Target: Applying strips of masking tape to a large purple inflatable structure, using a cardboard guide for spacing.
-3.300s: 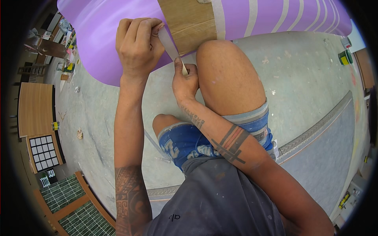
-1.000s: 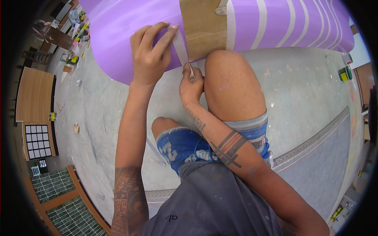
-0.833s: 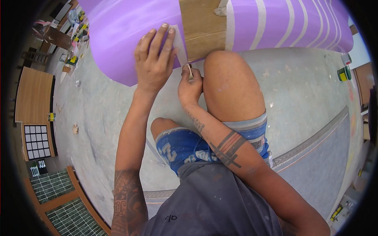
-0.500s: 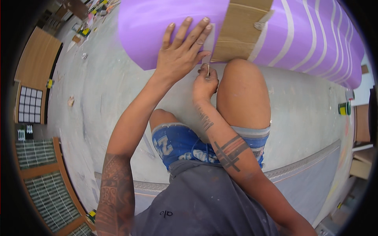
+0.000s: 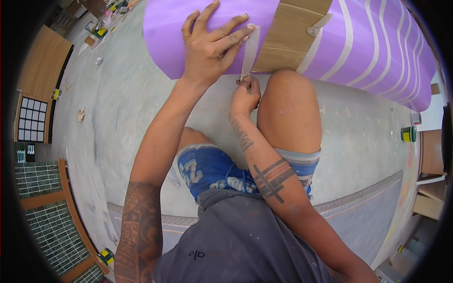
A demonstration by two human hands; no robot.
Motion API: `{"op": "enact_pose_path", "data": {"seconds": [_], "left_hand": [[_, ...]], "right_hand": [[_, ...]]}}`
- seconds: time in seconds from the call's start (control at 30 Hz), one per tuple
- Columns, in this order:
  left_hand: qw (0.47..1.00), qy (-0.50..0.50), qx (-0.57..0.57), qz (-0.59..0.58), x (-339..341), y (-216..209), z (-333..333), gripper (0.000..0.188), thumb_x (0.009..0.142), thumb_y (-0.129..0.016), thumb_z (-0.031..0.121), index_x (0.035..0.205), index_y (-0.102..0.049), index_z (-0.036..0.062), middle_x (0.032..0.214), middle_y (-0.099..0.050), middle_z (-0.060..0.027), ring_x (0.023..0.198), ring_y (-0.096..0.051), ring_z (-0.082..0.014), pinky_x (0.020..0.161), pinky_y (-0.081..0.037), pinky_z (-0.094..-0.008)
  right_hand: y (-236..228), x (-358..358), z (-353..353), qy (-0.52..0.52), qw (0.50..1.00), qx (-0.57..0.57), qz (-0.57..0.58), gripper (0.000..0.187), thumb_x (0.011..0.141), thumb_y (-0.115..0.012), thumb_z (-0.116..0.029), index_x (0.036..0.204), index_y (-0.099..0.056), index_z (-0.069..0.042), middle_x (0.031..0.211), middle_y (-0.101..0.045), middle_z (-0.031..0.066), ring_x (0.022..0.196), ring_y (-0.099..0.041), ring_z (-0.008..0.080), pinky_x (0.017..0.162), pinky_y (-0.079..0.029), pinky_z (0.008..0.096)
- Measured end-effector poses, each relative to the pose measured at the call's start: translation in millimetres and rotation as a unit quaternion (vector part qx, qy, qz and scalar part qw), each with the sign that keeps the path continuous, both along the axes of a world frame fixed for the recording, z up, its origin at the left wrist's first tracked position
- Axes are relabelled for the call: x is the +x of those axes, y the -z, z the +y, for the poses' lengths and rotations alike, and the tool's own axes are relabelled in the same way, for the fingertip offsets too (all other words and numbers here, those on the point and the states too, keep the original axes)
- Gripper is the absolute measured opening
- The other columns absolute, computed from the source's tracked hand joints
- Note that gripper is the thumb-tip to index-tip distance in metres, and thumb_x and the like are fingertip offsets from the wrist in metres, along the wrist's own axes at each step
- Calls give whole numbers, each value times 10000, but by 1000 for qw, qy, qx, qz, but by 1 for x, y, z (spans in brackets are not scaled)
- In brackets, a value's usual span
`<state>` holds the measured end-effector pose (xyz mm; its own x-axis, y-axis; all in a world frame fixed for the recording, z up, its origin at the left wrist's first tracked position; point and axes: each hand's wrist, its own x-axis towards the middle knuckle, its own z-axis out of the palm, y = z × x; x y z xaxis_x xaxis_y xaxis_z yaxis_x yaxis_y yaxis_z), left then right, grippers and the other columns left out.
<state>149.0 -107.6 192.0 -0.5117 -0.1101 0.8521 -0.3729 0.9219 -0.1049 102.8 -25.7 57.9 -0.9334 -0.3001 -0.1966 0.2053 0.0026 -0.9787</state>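
Note:
A large purple curved piece [image 5: 165, 42] lies across the top of the view, its near edge close to my knees. Pale strips of tape [image 5: 348, 42] run over its right part, and a brown paper band [image 5: 290, 37] crosses its middle. My left hand [image 5: 205, 54] rests on the purple surface with fingers spread, forefinger and thumb by the upper end of a short pale tape strip [image 5: 251, 52]. At the near edge, my right hand [image 5: 246, 94] is closed, pinching the strip's lower end between thumb and fingers.
My bare knee [image 5: 289, 101] is right of my right hand, touching or nearly touching the piece. A green can [image 5: 408, 134] stands on the floor at the right. Wooden panels [image 5: 45, 61] and a green-slatted frame [image 5: 45, 184] line the left side.
My left hand has shifted slightly up and left, its fingers bending and spreading more, uncovering more of the tape strip. My right hand still pinches near the edge.

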Motion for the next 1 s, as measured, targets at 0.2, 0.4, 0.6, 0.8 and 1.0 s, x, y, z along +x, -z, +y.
{"op": "enact_pose_path", "data": {"seconds": [0.2,0.4,0.6,0.8,1.0], "left_hand": [[999,18,31,38,-3,3,0,344,927,-781,233,1269,-778,199,1291,-758,29,1362,-547,-302,1171,-288,-466],[998,58,3,26,-12,-17,2,272,892,-812,199,1156,-807,136,1219,-780,2,1285,-599,-293,1097,-377,-449],[994,94,11,55,-18,-19,2,204,830,-842,139,1028,-799,124,1111,-785,24,1139,-637,-271,990,-440,-418],[996,60,-40,49,-22,-18,1,223,808,-843,138,1019,-772,132,1055,-753,26,1069,-637,-260,932,-455,-405],[994,32,-66,78,-18,-15,5,187,795,-854,126,964,-774,126,1052,-753,27,983,-613,-249,879,-462,-388]], "right_hand": [[2,-1,2,-4,998,31,45,241,1040,-589,-195,1043,-708,15,862,-737,149,849,-711,288,864,-503,439],[8,-1,4,-12,996,66,54,272,1063,-582,-248,1018,-686,0,880,-752,95,860,-650,198,891,-486,376],[8,1,3,-7,997,50,53,272,1057,-602,-243,1012,-696,8,872,-754,101,863,-652,193,883,-488,371],[3,3,5,-15,998,42,36,267,1057,-607,-241,1013,-707,3,866,-756,101,871,-658,192,895,-483,365],[1,4,8,-13,999,27,40,310,1054,-599,-271,1031,-703,20,858,-730,133,885,-656,284,866,-484,436]]}}
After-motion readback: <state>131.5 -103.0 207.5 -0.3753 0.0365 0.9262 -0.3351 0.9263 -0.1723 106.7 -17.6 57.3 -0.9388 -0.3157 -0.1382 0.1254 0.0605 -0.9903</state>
